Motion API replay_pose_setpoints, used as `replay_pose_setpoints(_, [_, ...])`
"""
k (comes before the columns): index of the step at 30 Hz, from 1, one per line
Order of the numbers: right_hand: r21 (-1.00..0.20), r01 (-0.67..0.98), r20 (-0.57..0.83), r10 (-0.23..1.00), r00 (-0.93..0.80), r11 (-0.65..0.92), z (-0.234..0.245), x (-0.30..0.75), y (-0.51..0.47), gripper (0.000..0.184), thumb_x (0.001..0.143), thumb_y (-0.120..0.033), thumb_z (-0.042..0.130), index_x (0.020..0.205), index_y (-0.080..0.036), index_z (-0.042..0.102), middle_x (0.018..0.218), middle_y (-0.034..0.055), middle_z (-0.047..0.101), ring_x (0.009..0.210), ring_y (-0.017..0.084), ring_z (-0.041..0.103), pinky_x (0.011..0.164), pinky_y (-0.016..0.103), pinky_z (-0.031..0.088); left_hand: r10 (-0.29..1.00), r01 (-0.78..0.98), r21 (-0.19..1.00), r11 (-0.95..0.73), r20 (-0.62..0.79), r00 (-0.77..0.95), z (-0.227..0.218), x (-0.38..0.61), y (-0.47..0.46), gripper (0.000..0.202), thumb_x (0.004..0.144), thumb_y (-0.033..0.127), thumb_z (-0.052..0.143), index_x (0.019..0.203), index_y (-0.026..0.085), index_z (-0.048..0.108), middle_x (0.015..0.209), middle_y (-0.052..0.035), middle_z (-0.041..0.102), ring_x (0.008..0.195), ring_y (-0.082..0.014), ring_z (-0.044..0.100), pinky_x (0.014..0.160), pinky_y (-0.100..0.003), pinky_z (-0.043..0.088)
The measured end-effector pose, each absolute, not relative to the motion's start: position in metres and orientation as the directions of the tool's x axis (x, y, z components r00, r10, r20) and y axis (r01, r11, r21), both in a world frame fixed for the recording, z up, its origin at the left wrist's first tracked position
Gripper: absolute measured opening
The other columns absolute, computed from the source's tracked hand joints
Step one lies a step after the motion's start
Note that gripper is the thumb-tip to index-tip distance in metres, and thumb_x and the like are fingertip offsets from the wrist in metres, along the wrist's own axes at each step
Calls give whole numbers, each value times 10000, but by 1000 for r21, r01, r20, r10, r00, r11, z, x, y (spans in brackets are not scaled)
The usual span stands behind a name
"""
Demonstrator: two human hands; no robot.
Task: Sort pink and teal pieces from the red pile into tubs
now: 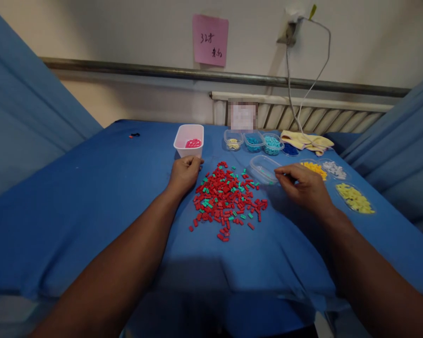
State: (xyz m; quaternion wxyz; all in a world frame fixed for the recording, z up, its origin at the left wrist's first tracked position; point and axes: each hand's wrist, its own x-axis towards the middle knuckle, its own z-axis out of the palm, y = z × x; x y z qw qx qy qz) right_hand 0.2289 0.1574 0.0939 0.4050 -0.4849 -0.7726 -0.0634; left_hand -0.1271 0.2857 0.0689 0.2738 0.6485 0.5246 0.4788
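Observation:
A loose pile of small red pieces [220, 192] mixed with green pieces [206, 203] lies on the blue cloth. My left hand [184, 174] is closed at the pile's upper left, just in front of a white tub [178, 141] with pink pieces [193, 143] in it. Whatever its fingers hold is hidden. To the right of the pile, my right hand [305, 188] pinches its thumb and fingers together by the rim of a clear oval container [259, 164]. A few green pieces show in that container. What this pinch holds is too small to make out.
Clear tubs of cream [233, 144], blue [254, 143] and turquoise pieces [272, 144] stand at the back. A yellow cloth [306, 141] lies beside them. Orange [313, 169], white [334, 169] and yellow pieces [355, 198] sit in containers at the right. A small dark object [135, 134] lies far left.

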Motion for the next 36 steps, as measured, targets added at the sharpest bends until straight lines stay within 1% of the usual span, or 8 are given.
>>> replay_pose_setpoints(5, [-303, 647, 493, 696, -522, 700, 84, 198, 151, 165, 1074, -212, 626, 1156, -240, 767, 1059, 73, 826, 954, 235, 771, 863, 394, 611, 947, 430, 857, -285, 322, -15, 68, -127, 287, 442, 980, 510, 595, 914, 138, 824, 800, -85, 773, 786, -233, 720, 721, -326, 509])
replay_pose_setpoints(9, [-316, 509, 473, 598, -647, 801, 81, 183, 153, 239, 1085, -202, 608, 1271, -262, 744, 1221, 80, 821, 1123, 249, 760, 995, 442, 601, 951, 445, 853, -274, 309, -6, 69, -125, 286, 438, 989, 506, 592, 876, 144, 811, 798, -79, 769, 791, -229, 716, 706, -315, 489])
replay_pose_setpoints(12, [-310, 462, 438, 556, -706, 831, 85, 181, 152, 240, 1067, -162, 592, 1211, -248, 764, 1236, 93, 814, 1124, 245, 752, 988, 425, 590, 954, 450, 852, -267, 301, -4, 70, -124, 285, 426, 990, 485, 590, 841, 146, 799, 785, -74, 761, 774, -221, 704, 696, -310, 480])
replay_pose_setpoints(15, [-292, 537, 391, 611, -688, 791, 90, 190, 149, 188, 1051, -168, 610, 1084, -249, 776, 1075, 82, 818, 983, 238, 743, 899, 396, 576, 955, 444, 857, -261, 297, -13, 71, -122, 282, 410, 989, 467, 586, 865, 144, 807, 786, -68, 758, 765, -216, 693, 701, -311, 480])
replay_pose_setpoints(19, [-290, 594, 385, 660, -645, 750, 90, 200, 147, 147, 1061, -199, 609, 1069, -237, 751, 978, 74, 796, 908, 236, 718, 847, 388, 556, 955, 460, 850, -258, 298, -14, 73, -121, 280, 433, 989, 490, 581, 841, 146, 797, 785, -66, 754, 755, -212, 676, 692, -311, 471])
replay_pose_setpoints(26, [-334, 571, 358, 661, -659, 750, 93, 178, 143, 222, 1026, -180, 622, 1193, -251, 752, 1098, 77, 810, 1004, 244, 727, 904, 395, 575, 955, 454, 852, -261, 298, -10, 70, -120, 282, 429, 986, 502, 577, 859, 158, 798, 803, -69, 763, 812, -234, 707, 687, -314, 470])
replay_pose_setpoints(31, [-340, 654, 303, 737, -604, 676, 89, 185, 141, 328, 959, -179, 664, 1268, -236, 756, 1102, 85, 808, 1011, 262, 726, 918, 412, 585, 952, 465, 842, -275, 307, 6, 66, -121, 284, 433, 994, 512, 574, 830, 170, 783, 795, -67, 759, 806, -238, 702, 683, -316, 466])
replay_pose_setpoints(36, [-329, 660, 302, 737, -604, 675, 86, 186, 142, 330, 935, -158, 658, 1238, -232, 767, 1059, 80, 800, 970, 259, 719, 896, 403, 577, 944, 501, 814, -293, 328, 19, 65, -122, 285, 436, 1005, 509, 573, 818, 174, 781, 789, -69, 755, 785, -236, 684, 682, -324, 457])
